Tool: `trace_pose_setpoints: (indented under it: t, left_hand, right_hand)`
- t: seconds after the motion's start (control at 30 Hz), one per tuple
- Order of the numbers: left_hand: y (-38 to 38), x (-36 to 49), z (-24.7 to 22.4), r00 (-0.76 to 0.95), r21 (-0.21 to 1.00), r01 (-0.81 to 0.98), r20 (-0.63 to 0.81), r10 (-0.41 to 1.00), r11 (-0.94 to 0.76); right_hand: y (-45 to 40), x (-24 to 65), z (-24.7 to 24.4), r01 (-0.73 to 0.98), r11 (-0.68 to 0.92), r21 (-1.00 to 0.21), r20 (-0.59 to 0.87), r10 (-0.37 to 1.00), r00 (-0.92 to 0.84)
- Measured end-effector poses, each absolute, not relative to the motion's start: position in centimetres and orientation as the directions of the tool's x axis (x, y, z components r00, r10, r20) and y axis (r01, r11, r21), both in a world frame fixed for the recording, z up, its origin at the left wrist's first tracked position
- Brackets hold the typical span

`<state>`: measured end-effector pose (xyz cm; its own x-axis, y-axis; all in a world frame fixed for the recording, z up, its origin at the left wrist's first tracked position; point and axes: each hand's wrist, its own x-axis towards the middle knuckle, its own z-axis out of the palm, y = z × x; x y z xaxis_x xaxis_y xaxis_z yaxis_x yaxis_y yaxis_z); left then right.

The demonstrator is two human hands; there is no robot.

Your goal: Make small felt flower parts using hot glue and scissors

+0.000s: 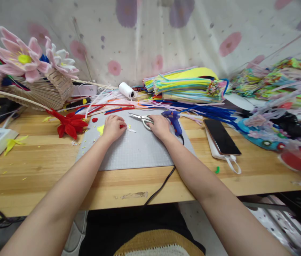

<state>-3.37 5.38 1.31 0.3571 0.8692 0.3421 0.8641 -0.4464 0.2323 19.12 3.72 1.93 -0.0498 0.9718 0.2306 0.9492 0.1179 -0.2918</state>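
Over the grey cutting mat (140, 153), my left hand (114, 128) has its fingers closed on a small red piece (123, 126), mostly hidden by the fingertips. A thin pale strip (131, 130) and tiny yellow bits lie just right of it. My right hand (161, 127) grips the light handles of a pair of scissors (140, 117), whose blades point left and rest low over the mat. Beside that hand lies a blue glue gun (175, 122). A yellow piece (100, 129) and a red scrap (94, 120) are left of my left hand.
A red fuzzy flower (71, 124) lies left of the mat. Pink flowers (25, 58) stand behind it. Bundles of pipe cleaners (185, 87) and a white spool (126, 90) line the back. A phone (222, 137) lies right; a black cord (163, 183) crosses the table's front edge.
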Motion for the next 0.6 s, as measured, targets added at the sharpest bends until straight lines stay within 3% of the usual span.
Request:
trace_pose_setpoints:
  t: [0.23, 0.4, 0.5, 0.6]
  left_hand:
    - [5.4, -2.0, 1.3, 0.246, 0.274, 0.892, 0.378, 0.893, -0.361]
    - [4.7, -2.0, 1.2, 0.313, 0.233, 0.872, 0.411, 0.856, -0.431]
    - [4.3, -2.4, 1.2, 0.349, 0.210, 0.858, 0.433, 0.831, -0.469]
    - [4.0, -2.7, 1.3, 0.278, 0.257, 0.865, 0.468, 0.839, -0.430]
  right_hand:
    - [4.3, 19.2, 2.2, 0.951, 0.128, -0.280, 0.210, 0.975, -0.069]
    - [4.4, 19.2, 2.2, 0.923, 0.154, -0.353, 0.239, 0.968, -0.070]
    - [3.9, 18.2, 2.6, 0.894, 0.208, -0.396, 0.282, 0.954, -0.097]
    - [3.2, 16.9, 3.0, 0.849, 0.311, -0.427, 0.311, 0.932, -0.186]
